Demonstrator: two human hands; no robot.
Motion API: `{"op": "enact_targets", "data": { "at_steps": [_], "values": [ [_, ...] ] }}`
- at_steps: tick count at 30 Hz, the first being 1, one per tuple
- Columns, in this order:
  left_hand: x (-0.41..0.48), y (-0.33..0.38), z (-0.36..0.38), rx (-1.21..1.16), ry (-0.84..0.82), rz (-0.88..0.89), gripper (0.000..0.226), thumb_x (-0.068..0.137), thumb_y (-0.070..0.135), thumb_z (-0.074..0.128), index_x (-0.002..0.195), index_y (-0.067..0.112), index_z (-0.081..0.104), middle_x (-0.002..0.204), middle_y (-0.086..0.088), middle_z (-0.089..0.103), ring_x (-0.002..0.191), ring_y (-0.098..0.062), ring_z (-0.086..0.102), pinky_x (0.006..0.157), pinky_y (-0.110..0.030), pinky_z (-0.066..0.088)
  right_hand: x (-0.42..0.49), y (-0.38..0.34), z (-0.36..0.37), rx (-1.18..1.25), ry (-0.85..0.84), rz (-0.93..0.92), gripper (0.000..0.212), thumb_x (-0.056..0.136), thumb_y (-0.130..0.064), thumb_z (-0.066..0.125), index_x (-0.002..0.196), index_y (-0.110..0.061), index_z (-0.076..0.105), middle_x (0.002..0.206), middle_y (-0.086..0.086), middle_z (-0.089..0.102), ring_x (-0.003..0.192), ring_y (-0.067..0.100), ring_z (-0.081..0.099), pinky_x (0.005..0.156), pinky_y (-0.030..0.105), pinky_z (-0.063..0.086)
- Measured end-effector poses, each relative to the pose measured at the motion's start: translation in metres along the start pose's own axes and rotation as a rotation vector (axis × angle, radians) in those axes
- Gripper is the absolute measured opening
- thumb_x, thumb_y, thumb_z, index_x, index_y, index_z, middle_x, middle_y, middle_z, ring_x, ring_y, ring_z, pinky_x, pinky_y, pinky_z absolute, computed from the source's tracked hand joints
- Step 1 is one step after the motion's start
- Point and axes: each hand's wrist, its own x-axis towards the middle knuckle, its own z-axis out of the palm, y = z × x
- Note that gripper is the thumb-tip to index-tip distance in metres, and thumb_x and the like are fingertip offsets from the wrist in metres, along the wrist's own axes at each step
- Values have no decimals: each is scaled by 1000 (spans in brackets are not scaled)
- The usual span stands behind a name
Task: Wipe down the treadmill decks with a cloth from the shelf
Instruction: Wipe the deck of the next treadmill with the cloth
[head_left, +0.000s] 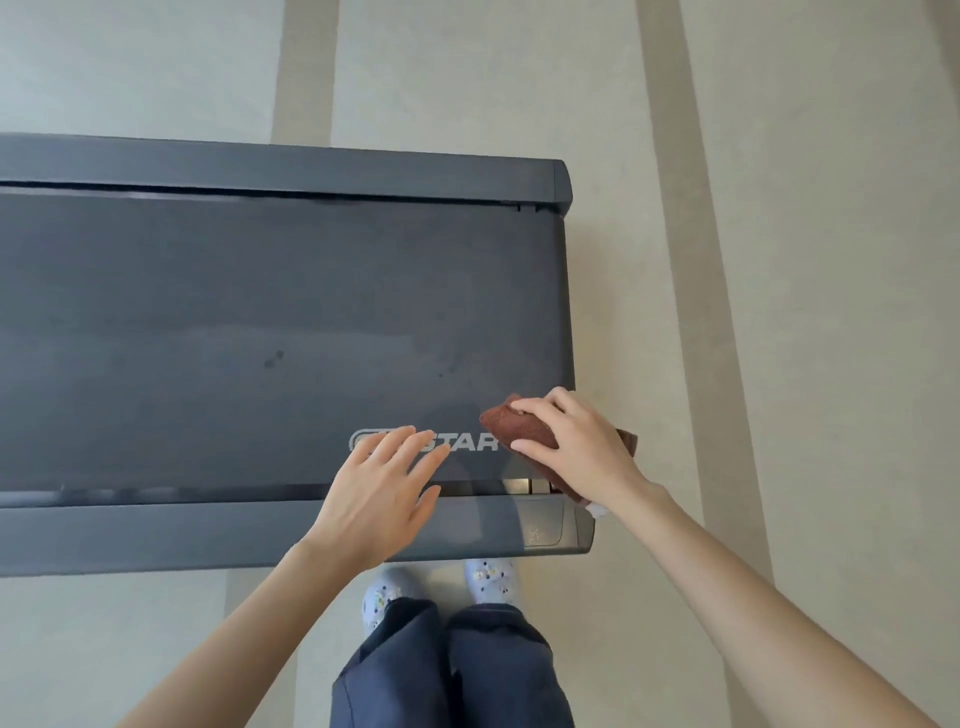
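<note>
**A:** Deck, and which way does it run?

**B:** The treadmill deck (234, 322) is dark and its long axis runs side to side. Nearly all of it stretches left of the fingers of the right hand (576, 447), and only its end edge lies just right of them. Pale striped floor (779, 260) shows beyond the fingertips.

**A:** Hands?

**B:** The right hand is at the near right corner, fingers curled over the brown cloth (511, 423) and pressing it to the belt. The cloth is bunched under the palm, with one corner poking out past the fingertips. The left hand (379, 493) is just left of it, fingers straight and slightly spread over the logo (467, 442), holding nothing. I cannot tell whether it touches.

**A:** Next stroke?

**B:** Probably leftward along the long axis. The left hand lies in that path and would need lifting. A small dark smudge (274, 358) sits well left, beyond both sets of fingertips.
</note>
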Motion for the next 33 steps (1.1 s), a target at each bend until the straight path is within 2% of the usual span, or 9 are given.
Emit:
{"op": "enact_targets", "data": {
  "at_steps": [5, 9, 12, 15, 18, 22, 25, 28, 33],
  "values": [
    [40, -29, 117, 28, -19, -20, 46, 85, 33, 36, 112, 12, 66, 112, -8, 66, 103, -28, 62, 86, -39, 51, 45, 58, 109, -73, 46, -28, 46, 89, -41, 59, 132, -25, 51, 113, 3, 53, 105, 20, 48, 85, 27, 39],
    [68, -53, 204, 47, -64, -67, 44, 84, 31, 45, 117, 9, 65, 117, -14, 64, 106, -32, 62, 87, -45, 51, 65, 108, 189, -136, 63, -48, 45, 87, -37, 63, 129, -21, 55, 110, 5, 55, 99, 22, 52, 81, 31, 45],
    [85, -68, 260, 75, -57, -66, 49, 86, 34, 37, 122, 10, 62, 125, -13, 60, 114, -31, 57, 93, -46, 48, 71, 142, 243, -206, 170, -85, 44, 78, -33, 74, 118, -19, 63, 102, 7, 59, 89, 25, 59, 71, 37, 52],
    [100, -85, 303, 63, 16, -44, 48, 88, 35, 37, 127, 14, 57, 129, -12, 55, 117, -33, 52, 100, -46, 42, 80, 173, 281, -248, 370, -213, 40, 74, -39, 73, 110, -23, 65, 95, 6, 59, 83, 21, 57, 69, 30, 47],
    [106, -98, 330, 13, 151, -23, 43, 88, 34, 42, 127, 19, 54, 127, -7, 51, 115, -31, 46, 104, -43, 33, 93, 192, 294, -191, 520, -323, 32, 81, -44, 62, 108, -27, 60, 89, 3, 56, 80, 17, 51, 68, 28, 44],
    [107, -103, 346, -24, 288, -4, 43, 89, 35, 42, 127, 20, 54, 128, -6, 49, 116, -28, 42, 107, -41, 26, 120, 198, 284, -125, 588, -361, 32, 78, -44, 66, 105, -27, 61, 88, 0, 54, 77, 17, 51, 65, 28, 46],
    [107, -103, 347, -23, 303, 9, 43, 89, 34, 42, 126, 18, 56, 127, -7, 52, 116, -29, 43, 105, -41, 28, 181, 202, 251, -130, 663, -255, 33, 75, -43, 68, 103, -25, 67, 89, -1, 54, 82, 18, 52, 63, 23, 42],
    [106, -102, 346, -21, 309, 6, 42, 88, 33, 43, 125, 18, 58, 126, -7, 53, 116, -27, 44, 106, -41, 29, 240, 200, 221, -153, 667, -171, 35, 75, -45, 70, 107, -29, 66, 93, 0, 53, 91, 21, 53, 66, 27, 45],
    [104, -102, 343, -27, 324, -1, 42, 89, 32, 43, 126, 17, 58, 126, -7, 54, 116, -27, 45, 105, -42, 33, 255, 200, 221, -209, 674, -185, 46, 75, -61, 63, 108, -30, 64, 103, 1, 52, 97, 19, 50, 68, 26, 40]
  ]
}}
